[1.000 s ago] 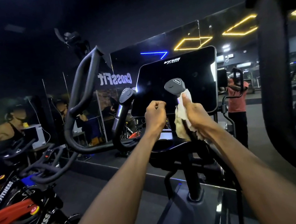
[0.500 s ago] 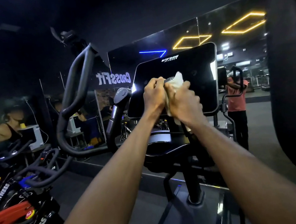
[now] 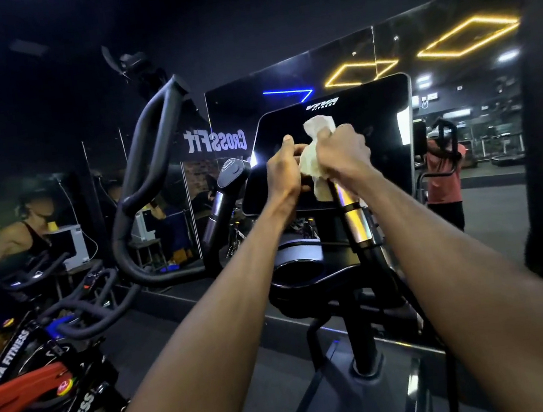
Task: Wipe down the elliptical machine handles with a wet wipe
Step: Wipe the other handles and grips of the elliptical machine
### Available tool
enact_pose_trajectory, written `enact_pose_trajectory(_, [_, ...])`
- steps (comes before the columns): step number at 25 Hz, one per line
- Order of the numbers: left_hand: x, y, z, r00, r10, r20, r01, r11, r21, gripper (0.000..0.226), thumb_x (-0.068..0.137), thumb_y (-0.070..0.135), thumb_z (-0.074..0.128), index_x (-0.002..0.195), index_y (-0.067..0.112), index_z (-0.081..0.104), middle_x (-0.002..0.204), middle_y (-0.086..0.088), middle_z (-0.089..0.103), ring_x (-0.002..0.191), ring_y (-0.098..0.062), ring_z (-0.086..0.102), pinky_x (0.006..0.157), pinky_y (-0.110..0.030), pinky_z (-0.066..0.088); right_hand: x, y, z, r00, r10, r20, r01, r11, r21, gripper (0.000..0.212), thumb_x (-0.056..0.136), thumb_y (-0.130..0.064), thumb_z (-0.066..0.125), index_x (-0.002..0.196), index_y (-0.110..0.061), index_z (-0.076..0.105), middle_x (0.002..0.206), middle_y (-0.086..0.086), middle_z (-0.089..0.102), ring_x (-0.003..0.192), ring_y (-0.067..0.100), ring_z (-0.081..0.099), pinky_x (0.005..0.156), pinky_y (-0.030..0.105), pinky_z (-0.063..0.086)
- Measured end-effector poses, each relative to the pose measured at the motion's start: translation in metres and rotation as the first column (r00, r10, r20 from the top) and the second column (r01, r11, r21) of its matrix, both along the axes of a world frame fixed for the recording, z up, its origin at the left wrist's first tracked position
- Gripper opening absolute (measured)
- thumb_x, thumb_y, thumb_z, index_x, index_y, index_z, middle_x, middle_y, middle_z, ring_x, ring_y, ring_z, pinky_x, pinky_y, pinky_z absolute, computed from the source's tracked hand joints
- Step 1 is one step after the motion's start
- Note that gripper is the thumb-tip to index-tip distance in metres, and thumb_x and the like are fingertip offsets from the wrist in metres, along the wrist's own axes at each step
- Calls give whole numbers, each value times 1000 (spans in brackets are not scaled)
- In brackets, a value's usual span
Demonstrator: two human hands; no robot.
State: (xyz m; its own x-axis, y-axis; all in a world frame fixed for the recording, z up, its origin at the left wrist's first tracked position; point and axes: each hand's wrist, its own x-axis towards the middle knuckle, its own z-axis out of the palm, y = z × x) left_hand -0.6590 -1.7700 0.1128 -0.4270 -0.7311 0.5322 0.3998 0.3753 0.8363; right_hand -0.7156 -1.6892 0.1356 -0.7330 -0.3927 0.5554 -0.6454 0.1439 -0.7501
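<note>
Right hand gripped the wet wipe around the right inner handle, scrubbing its top; left hand pinched the wipe's edge, probably steadying it.

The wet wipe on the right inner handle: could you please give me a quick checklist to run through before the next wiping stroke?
1. Wet wipe held: ok, right hand grips it.
2. Wipe wrapped over the right inner handle top: ok.
3. Left hand helping at the wipe: ok, fingers curled on it.
4. Silver section below covered: not ok, bare.
5. Left inner handle wiped: cannot tell.
6. Wipe still damp: cannot tell.
</note>
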Motion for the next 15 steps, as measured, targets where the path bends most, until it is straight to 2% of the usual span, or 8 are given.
enact_pose_trajectory(1, [0,1,-1,1000,2,-13,-2,1000,0,49,104,39,33,80,13,67,67,-5,67,58,-17,60,56,-27,47,0,-3,3,998,-40,-53,42,998,42,47,101,-38,34,127,-5,54,132,21,56,120,42,53,92,43,43])
enact_pose_trajectory(2, [0,-1,-2,999,-2,-34,3,1000,8,49,105,39,33,79,12,66,69,-8,66,56,-16,60,55,-25,47,1,-6,-2,974,-116,-197,132,989,72,45,101,-35,34,126,-5,55,130,21,56,117,44,54,89,45,43])
enact_pose_trajectory(4, [3,-1,-3,998,-10,-69,13,999,37,49,105,38,30,80,11,63,67,-7,63,48,-10,57,48,-20,43,10,-10,-17,826,-225,-516,301,951,67,40,100,-32,34,120,-6,57,123,18,55,106,45,58,75,43,40])
enact_pose_trajectory(5, [5,-1,-2,998,-11,-66,14,999,42,49,106,39,28,82,12,61,66,-6,62,44,-9,55,47,-19,41,12,-11,-19,773,-223,-594,324,944,67,39,100,-31,35,119,-6,59,120,17,56,103,45,59,72,42,37])
enact_pose_trajectory(8, [8,-1,-2,1000,-5,-17,5,999,43,52,106,42,22,84,13,59,61,-3,57,41,-8,47,46,-19,36,10,-15,3,797,-157,-584,315,932,179,36,97,-31,41,114,-9,64,118,17,62,109,41,57,78,41,38])
enact_pose_trajectory(11, [12,-4,-5,1000,-15,0,15,998,54,54,106,45,19,87,13,59,64,-3,60,48,-13,52,47,-21,42,9,-16,0,664,-132,-736,422,879,223,31,96,-29,43,111,-13,66,116,13,65,108,37,57,74,38,32])
enact_pose_trajectory(12, [12,-8,-5,1000,-12,1,12,998,54,55,106,46,19,89,12,59,66,-4,60,49,-15,52,47,-22,42,8,-17,0,670,-117,-733,415,878,239,31,95,-30,44,110,-13,66,115,13,65,108,37,57,74,38,33])
enact_pose_trajectory(15, [19,-16,-8,998,50,44,-52,997,50,57,104,50,19,102,10,60,78,-4,58,52,-11,50,44,-21,40,6,-20,21,824,-65,-562,300,893,336,35,90,-31,49,116,-13,64,124,13,63,117,36,54,81,39,36])
